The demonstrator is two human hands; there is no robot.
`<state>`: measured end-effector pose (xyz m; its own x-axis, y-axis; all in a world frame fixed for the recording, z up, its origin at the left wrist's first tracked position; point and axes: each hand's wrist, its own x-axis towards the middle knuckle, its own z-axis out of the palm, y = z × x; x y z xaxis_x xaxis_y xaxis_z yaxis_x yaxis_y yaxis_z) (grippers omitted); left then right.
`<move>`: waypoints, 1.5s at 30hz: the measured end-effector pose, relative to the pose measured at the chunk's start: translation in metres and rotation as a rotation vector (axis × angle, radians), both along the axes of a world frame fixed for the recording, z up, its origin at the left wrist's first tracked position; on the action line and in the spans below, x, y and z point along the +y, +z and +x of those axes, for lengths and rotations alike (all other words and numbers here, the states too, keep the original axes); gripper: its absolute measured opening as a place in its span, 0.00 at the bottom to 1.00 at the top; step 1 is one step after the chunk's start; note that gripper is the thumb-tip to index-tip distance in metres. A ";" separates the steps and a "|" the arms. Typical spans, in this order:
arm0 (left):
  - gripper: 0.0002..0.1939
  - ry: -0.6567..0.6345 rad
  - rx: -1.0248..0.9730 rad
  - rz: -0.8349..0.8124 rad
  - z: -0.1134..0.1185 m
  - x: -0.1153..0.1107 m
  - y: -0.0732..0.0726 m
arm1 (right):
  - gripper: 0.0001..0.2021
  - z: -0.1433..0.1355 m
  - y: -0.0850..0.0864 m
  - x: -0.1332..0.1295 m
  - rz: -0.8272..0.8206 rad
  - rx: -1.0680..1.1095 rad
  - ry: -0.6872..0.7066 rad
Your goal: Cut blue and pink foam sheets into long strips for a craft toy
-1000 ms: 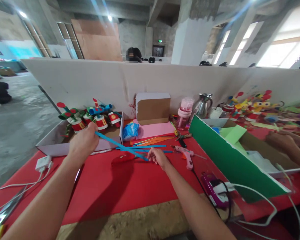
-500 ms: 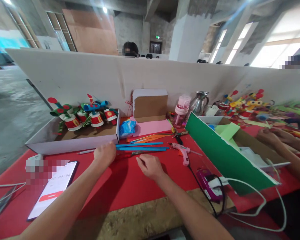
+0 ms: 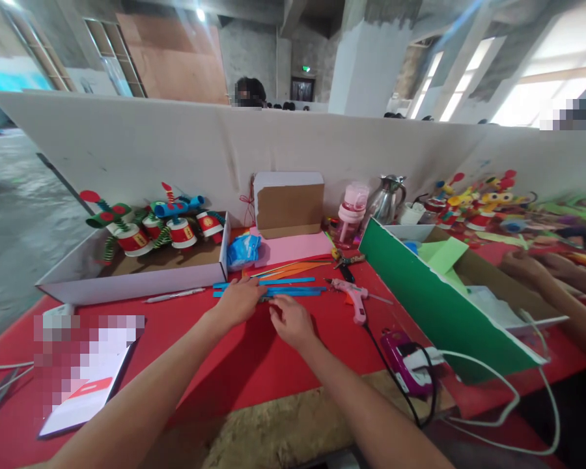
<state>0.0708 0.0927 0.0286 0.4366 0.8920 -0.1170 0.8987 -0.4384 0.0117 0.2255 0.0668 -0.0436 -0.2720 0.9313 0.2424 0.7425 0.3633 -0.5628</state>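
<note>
Blue paper strips (image 3: pixel 293 292) lie side by side on the red tablecloth (image 3: pixel 254 371), just beyond my hands. My left hand (image 3: pixel 240 299) rests over the left part of the strips, palm down with its fingers stretched forward. Close to its right, my right hand (image 3: pixel 290 319) is at the strips' near edge, fingers curled; what its fingertips touch or hold is too small to make out. Orange strips (image 3: pixel 300 268) lie behind the blue ones. A pink glue gun (image 3: pixel 355 299) lies to the right of my hands.
At left, a white box (image 3: pixel 131 286) holds cup figures, with a pen (image 3: pixel 176 295) and phone (image 3: pixel 90 384) nearer. A green-sided box (image 3: pixel 439 306), a purple power block (image 3: pixel 407 365) and cables occupy the right. Another person's hands (image 3: pixel 527 267) are beyond the box.
My left hand has moved right, from the strips' left ends onto them, and its fingers have opened out. My right hand has barely moved. The view has shifted slightly.
</note>
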 end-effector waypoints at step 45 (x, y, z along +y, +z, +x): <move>0.16 0.166 0.097 0.104 -0.046 -0.007 0.009 | 0.15 0.013 0.003 0.018 0.042 -0.107 -0.100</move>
<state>0.0253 0.0860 0.0380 0.2737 0.9603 -0.0548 0.9535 -0.2784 -0.1155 0.2383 0.0845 -0.0406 -0.2044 0.9447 0.2565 0.8314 0.3059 -0.4639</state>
